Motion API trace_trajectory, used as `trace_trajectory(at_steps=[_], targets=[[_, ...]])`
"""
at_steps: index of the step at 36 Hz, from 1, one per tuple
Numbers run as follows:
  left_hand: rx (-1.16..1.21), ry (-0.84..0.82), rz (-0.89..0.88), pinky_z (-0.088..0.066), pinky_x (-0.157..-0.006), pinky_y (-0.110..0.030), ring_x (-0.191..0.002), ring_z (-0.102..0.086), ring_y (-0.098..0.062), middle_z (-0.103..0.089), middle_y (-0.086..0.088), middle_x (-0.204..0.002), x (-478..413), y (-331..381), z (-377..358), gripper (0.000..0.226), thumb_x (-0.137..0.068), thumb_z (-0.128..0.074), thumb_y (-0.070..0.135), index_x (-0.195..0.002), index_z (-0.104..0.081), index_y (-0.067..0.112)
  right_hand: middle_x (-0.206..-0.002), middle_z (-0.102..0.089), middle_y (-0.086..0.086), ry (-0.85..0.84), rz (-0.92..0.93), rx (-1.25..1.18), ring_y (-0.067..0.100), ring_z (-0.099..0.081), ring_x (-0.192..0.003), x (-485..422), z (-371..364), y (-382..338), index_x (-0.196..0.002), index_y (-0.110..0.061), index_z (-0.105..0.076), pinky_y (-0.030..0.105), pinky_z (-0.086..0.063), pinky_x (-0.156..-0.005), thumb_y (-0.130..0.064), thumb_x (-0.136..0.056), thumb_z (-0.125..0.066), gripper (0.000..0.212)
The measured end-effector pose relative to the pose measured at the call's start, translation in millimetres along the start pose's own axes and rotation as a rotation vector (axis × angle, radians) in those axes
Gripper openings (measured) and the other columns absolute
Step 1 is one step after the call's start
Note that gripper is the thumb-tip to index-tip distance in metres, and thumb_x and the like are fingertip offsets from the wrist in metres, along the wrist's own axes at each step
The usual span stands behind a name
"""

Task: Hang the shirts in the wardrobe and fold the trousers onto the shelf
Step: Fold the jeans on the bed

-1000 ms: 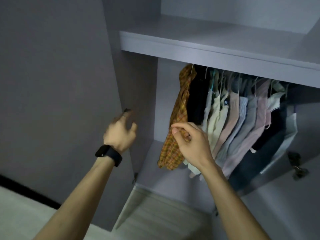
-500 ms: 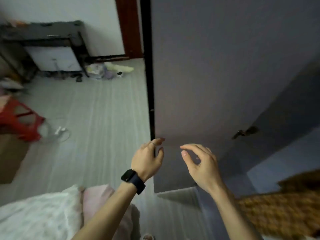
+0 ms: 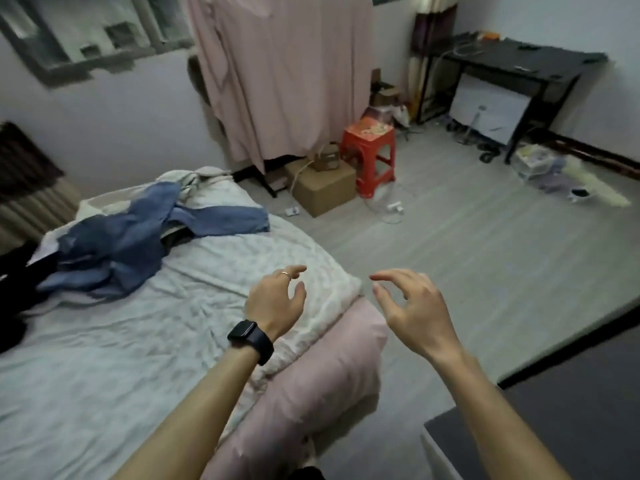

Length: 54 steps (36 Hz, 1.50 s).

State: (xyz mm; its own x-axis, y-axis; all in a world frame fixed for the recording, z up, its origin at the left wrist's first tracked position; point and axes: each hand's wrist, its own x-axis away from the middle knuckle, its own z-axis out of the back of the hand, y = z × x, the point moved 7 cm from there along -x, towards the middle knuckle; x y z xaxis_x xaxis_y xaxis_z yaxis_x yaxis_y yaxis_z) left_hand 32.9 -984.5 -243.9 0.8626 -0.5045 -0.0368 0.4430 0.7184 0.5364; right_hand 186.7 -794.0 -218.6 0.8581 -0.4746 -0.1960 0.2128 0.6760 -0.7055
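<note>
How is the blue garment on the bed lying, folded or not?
Unfolded: the blue garment lies crumpled and sprawled across the bed.

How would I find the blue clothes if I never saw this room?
Start at the big bed with the pale crumpled sheet, on the left of the room. Toward its far end, near the wall, a blue garment lies rumpled and spread out. It is the only blue thing there; the black clothes beside it are at the bed's left edge.
</note>
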Motion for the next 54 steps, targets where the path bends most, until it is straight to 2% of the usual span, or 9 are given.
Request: trace_trajectory(at_steps=[5, 7, 14, 25, 34, 42, 48, 51, 54], targets=[[-0.010, 0.159, 0.248, -0.050, -0.093, -0.038, -0.113, -0.061, -0.017, -0.066, 0.008, -0.126, 18, -95, 75, 0.035, -0.098, -0.053, 0.029, -0.131, -0.062, 0.032, -0.116, -0.067, -0.020, -0.158, 0.154, -0.052, 0.010, -0.057, -0.111, -39, -82, -69, -0.113, -0.035, -0.072, 0.018, -0.040, -0.094, -0.031, -0.094, -0.066, 0.020], [-0.011, 0.207, 0.310, -0.050, -0.092, -0.037, -0.113, -0.061, -0.020, -0.066, 0.007, -0.126, 22, -126, 95, 0.035, -0.097, -0.053, 0.029, -0.131, -0.062, 0.032, -0.118, -0.067, -0.019, -0.209, 0.196, -0.056, 0.010, -0.056, -0.114, -50, -111, -92, -0.115, -0.036, -0.071, 0.024, -0.043, -0.098, -0.033, -0.095, -0.066, 0.021], [-0.036, 0.345, 0.496, -0.051, -0.090, -0.042, -0.111, -0.062, -0.029, -0.068, -0.002, -0.124, 17, -257, 169, 0.036, -0.096, -0.052, 0.028, -0.131, -0.063, 0.028, -0.123, -0.067, -0.016, -0.386, 0.359, -0.019, 0.013, -0.056, -0.118, -103, -233, -196, -0.119, -0.035, -0.069, 0.021, -0.038, -0.096, -0.036, -0.096, -0.064, 0.024], [-0.125, 0.337, 0.719, -0.046, -0.094, -0.039, -0.115, -0.058, -0.028, -0.065, -0.001, -0.129, 9, -416, 225, 0.038, -0.097, -0.050, 0.028, -0.134, -0.060, 0.029, -0.134, -0.059, -0.015, -0.604, 0.466, 0.150, 0.013, -0.046, -0.130, -179, -396, -281, -0.133, -0.036, -0.059, 0.021, -0.034, -0.100, -0.043, -0.099, -0.058, 0.035], [-0.170, 0.148, 0.830, -0.038, -0.105, -0.032, -0.125, -0.050, -0.014, -0.053, 0.013, -0.138, -36, -534, 201, 0.040, -0.099, -0.041, 0.032, -0.138, -0.052, 0.035, -0.155, -0.042, -0.010, -0.795, 0.460, 0.322, 0.016, -0.030, -0.144, -239, -546, -261, -0.146, -0.036, -0.047, 0.027, -0.027, -0.116, -0.055, -0.099, -0.049, 0.050], [-0.084, 0.112, 1.004, -0.039, -0.106, -0.037, -0.130, -0.045, -0.020, -0.042, 0.006, -0.146, -100, -673, 156, 0.040, -0.100, -0.045, 0.034, -0.140, -0.050, 0.029, -0.167, -0.020, 0.001, -0.943, 0.529, 0.503, 0.028, -0.015, -0.153, -295, -743, -227, -0.155, -0.033, -0.031, 0.036, -0.018, -0.123, -0.060, -0.100, -0.040, 0.062], [-0.101, 0.178, 1.079, -0.043, -0.102, -0.040, -0.127, -0.049, -0.027, -0.044, 0.000, -0.146, -146, -789, 133, 0.042, -0.096, -0.051, 0.039, -0.137, -0.052, 0.028, -0.169, 0.011, -0.002, -1.031, 0.519, 0.595, 0.033, 0.008, -0.155, -309, -892, -192, -0.159, -0.042, -0.010, 0.055, -0.009, -0.123, -0.069, -0.097, -0.030, 0.071], [-0.119, 0.270, 1.126, -0.043, -0.104, -0.044, -0.127, -0.050, -0.033, -0.046, -0.006, -0.145, -165, -848, 133, 0.054, -0.095, -0.051, 0.052, -0.138, -0.050, 0.021, -0.165, 0.026, -0.006, -1.071, 0.492, 0.621, 0.032, 0.026, -0.151, -301, -952, -168, -0.157, -0.050, 0.001, 0.068, 0.006, -0.117, -0.075, -0.094, -0.022, 0.071], [-0.023, 0.414, 1.197, -0.040, -0.107, -0.048, -0.132, -0.045, -0.038, -0.043, -0.015, -0.147, -183, -906, 129, 0.067, -0.093, -0.051, 0.060, -0.139, -0.048, 0.012, -0.155, 0.045, -0.010, -1.036, 0.509, 0.661, 0.029, 0.043, -0.143, -284, -992, -126, -0.152, -0.053, 0.017, 0.069, 0.023, -0.110, -0.079, -0.092, -0.010, 0.071]])
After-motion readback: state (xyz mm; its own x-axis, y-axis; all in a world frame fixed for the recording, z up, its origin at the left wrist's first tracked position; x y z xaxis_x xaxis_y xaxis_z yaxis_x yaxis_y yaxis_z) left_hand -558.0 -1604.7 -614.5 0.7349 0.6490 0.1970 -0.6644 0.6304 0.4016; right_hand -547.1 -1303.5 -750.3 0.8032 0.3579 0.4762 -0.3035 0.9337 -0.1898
